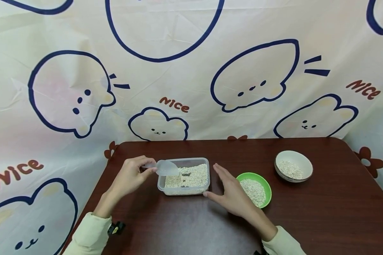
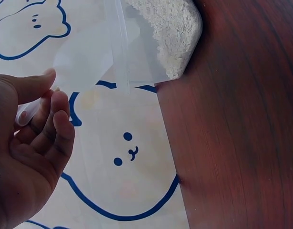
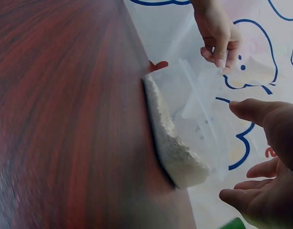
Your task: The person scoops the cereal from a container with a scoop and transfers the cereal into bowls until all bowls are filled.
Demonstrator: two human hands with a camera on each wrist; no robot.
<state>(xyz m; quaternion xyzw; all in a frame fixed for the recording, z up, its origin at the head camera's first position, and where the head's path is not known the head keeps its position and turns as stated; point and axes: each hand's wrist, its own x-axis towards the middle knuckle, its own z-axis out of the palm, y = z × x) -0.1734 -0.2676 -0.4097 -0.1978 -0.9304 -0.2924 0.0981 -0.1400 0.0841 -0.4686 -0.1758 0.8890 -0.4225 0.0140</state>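
In the head view, my left hand [image 1: 132,177] pinches the handle of a translucent plastic scoop [image 1: 167,168]. Its bowl overlaps the left end of a clear rectangular container [image 1: 182,191]. Pale oat-like flakes [image 1: 196,174] lie inside, heaped toward the right, with thin spots near the middle. The left wrist view shows the thumb and fingers closed on the scoop's handle, the scoop [image 2: 84,62] pale against the wall cloth. My right hand [image 1: 233,193] is beside the container's right end, fingers extended and thumb spread, holding nothing.
A green bowl [image 1: 268,194] of similar flakes stands just right of my right hand, partly behind the forearm. Farther right is a white bowl [image 1: 303,163] with flakes in it. A cartoon-printed cloth [image 1: 198,85] hangs along the back edge of the dark wooden table [image 1: 178,226].
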